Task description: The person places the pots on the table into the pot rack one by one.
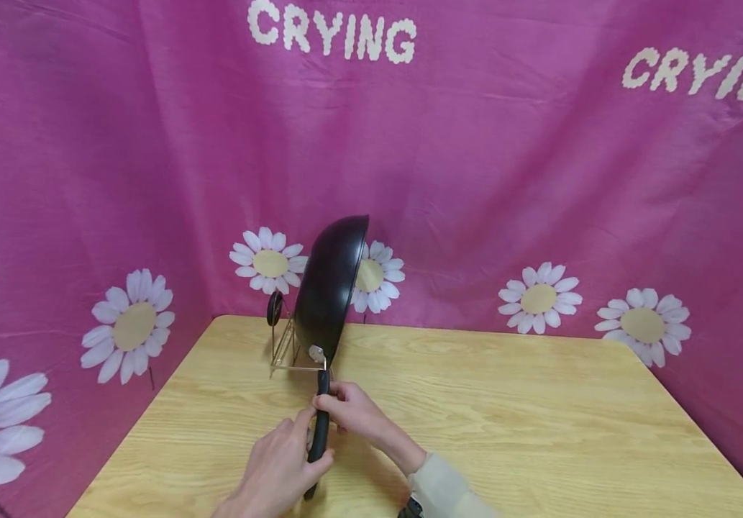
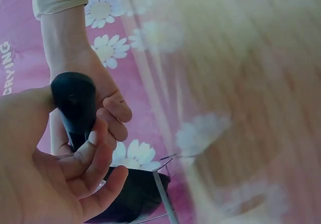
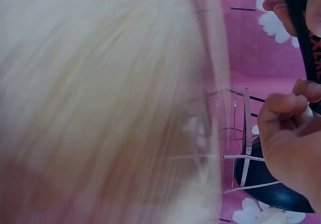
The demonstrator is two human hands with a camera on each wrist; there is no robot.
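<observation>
A black wok [image 1: 329,277] stands on its side, its open face turned right, at a wire rack [image 1: 272,347] on the table. Its long black handle [image 1: 321,424] points toward me. Nearest the handle's free end, my left hand [image 1: 277,460] grips it with the thumb across and fingers curled, as the left wrist view confirms. Closer to the wok's body, my right hand [image 1: 361,414] pinches the same handle from the right. In the right wrist view the rack's thin bars [image 3: 247,133] cross in front of the dark wok [image 3: 281,196].
A small dark round piece [image 1: 274,309] sits at the rack's upper left. The wooden table [image 1: 507,424] extends to the right, and a pink curtain [image 1: 475,180] with printed daisies hangs close behind and along both sides.
</observation>
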